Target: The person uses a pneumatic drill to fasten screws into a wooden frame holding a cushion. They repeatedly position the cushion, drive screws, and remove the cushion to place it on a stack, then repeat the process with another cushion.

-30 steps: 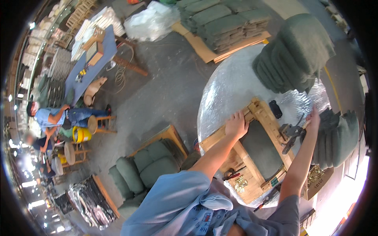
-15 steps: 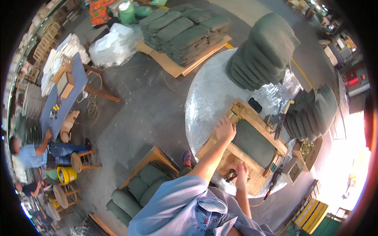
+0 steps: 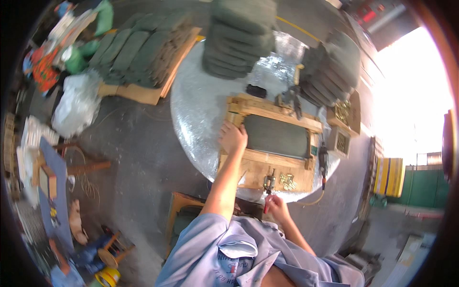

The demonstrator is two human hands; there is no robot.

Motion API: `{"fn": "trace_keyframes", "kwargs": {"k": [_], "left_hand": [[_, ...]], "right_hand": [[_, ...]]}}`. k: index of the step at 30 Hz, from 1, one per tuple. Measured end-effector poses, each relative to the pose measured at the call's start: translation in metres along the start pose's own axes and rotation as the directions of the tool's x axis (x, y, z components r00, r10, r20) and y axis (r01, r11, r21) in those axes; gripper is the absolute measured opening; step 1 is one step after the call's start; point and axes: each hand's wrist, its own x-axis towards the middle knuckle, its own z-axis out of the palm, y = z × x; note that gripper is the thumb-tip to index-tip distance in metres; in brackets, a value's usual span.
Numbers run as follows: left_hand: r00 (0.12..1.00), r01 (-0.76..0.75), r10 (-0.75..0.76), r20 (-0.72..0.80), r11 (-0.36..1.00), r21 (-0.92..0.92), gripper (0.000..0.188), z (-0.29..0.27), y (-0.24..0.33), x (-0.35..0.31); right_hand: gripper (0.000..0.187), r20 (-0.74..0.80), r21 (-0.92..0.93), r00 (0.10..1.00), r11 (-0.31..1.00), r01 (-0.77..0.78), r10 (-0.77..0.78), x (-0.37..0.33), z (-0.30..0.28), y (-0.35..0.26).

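Observation:
A dark green-grey padded panel (image 3: 277, 136) lies inside a wooden frame (image 3: 282, 158) on the round table. My left hand (image 3: 233, 138) grips the frame's left end, fingers on the outer side and thumb by the panel's edge. At the near edge of the frame's wooden base is a metal toggle clamp (image 3: 269, 182) with a red handle. My right hand (image 3: 276, 208) is closed round that handle, which points toward me. Beside the clamp lies a small heap of brass-coloured hardware (image 3: 288, 182). Blur hides the finer finger detail.
The round table (image 3: 191, 124) is wrapped in clear film. Stacked dark pads (image 3: 239, 43) and a second stack (image 3: 330, 67) stand at its far side. A power tool (image 3: 323, 160) with a hose and boxes of hardware (image 3: 340, 141) are at the right. A person (image 3: 67, 275) sits lower left.
The view has turned to the right. My right hand has moved from beside the hardware on the base to the clamp's red handle, nearer my body. My left hand stays on the frame.

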Motion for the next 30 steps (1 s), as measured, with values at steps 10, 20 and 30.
{"fn": "trace_keyframes", "kwargs": {"k": [10,20,30], "left_hand": [[0.412,-0.911,0.896,0.164,0.409,0.057,0.052,0.019,-0.008,-0.101],[0.547,-0.835,0.761,0.347,0.527,0.159,0.06,0.042,0.077,-0.169],[0.556,-0.826,0.766,0.323,0.551,0.116,0.063,0.041,0.085,-0.171]], "right_hand": [[0.026,-0.33,-0.26,0.856,0.91,0.324,-0.399,0.114,-0.087,-0.08],[0.036,-0.239,-0.039,0.878,0.908,0.418,-0.415,0.105,-0.11,-0.056],[0.029,-0.319,0.143,0.866,0.884,0.446,-0.385,0.135,-0.205,-0.064]]}}
